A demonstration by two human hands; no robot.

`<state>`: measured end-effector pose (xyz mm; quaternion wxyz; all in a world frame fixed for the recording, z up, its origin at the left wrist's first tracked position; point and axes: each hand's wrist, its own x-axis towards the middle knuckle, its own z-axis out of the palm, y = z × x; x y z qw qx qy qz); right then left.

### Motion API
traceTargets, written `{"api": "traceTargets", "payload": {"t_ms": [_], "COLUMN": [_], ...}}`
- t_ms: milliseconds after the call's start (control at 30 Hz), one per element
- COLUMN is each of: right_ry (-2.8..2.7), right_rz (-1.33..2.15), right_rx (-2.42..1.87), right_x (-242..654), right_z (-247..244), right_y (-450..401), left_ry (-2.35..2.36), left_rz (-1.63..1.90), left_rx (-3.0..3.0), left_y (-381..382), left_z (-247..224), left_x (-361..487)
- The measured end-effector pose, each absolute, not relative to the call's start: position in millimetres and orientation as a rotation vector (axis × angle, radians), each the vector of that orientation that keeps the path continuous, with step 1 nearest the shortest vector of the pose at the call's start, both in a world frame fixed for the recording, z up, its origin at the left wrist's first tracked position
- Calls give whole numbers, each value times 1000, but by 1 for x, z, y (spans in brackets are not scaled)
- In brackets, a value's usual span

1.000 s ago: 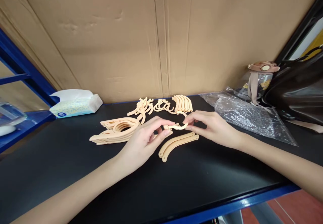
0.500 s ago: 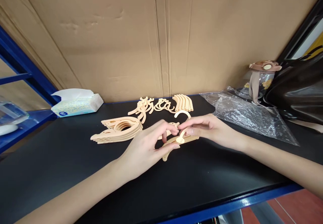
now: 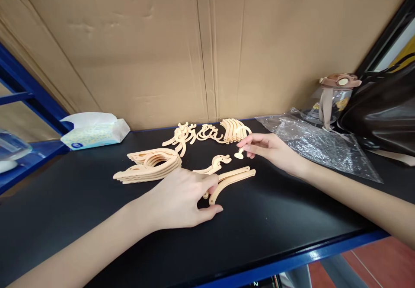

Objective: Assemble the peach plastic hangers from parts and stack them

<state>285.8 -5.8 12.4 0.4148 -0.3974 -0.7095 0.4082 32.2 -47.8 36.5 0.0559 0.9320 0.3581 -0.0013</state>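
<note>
My right hand (image 3: pixel 269 149) pinches a cream plastic hook (image 3: pixel 239 154), held above the black table in front of a row of curved arm pieces (image 3: pixel 231 131). Near the middle, my left hand (image 3: pixel 184 197) rests over the left ends of two curved arm pieces (image 3: pixel 235 179), its thumb and fingers apart. Just behind them lies a part with a curved head (image 3: pixel 221 161), its left end partly hidden by my left hand. A stack of cream hanger-shaped pieces (image 3: pixel 149 167) lies left of my left hand.
Small joint pieces (image 3: pixel 182 136) and loose hooks (image 3: pixel 207 132) lie at the back. A tissue pack (image 3: pixel 95 131) sits back left. Clear plastic film (image 3: pixel 317 143), a strapped bottle (image 3: pixel 339 93) and a dark bag (image 3: pixel 385 110) are at the right. Cardboard (image 3: pixel 145 54) stands behind.
My hands have moved apart. My right hand has carried the hook back and right; my left hand has come down over the arm pieces, which now show more fully.
</note>
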Motion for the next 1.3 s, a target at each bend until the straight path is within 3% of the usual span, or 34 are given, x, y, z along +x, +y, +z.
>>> {"api": "traceTargets", "payload": {"t_ms": [367,867,1167,1300], "right_ry": [-1811,-1805,-1802,-1813], "right_rz": [1076,1218,1263,1262], "right_rx": [-1019,-972,-989,-967], "right_x": [282,277,275,274], "right_z": [8,12,13,12], "right_y": [-5,-10,-14,-14], "left_ry": [1060,805,877,988], "left_rz": [298,686,676,607], "left_rx": [2881,1643,1591,1827], "left_y": [-47,-38,-43,-48], "left_z": [34,37,43,43], "left_x": [34,37,38,40]}}
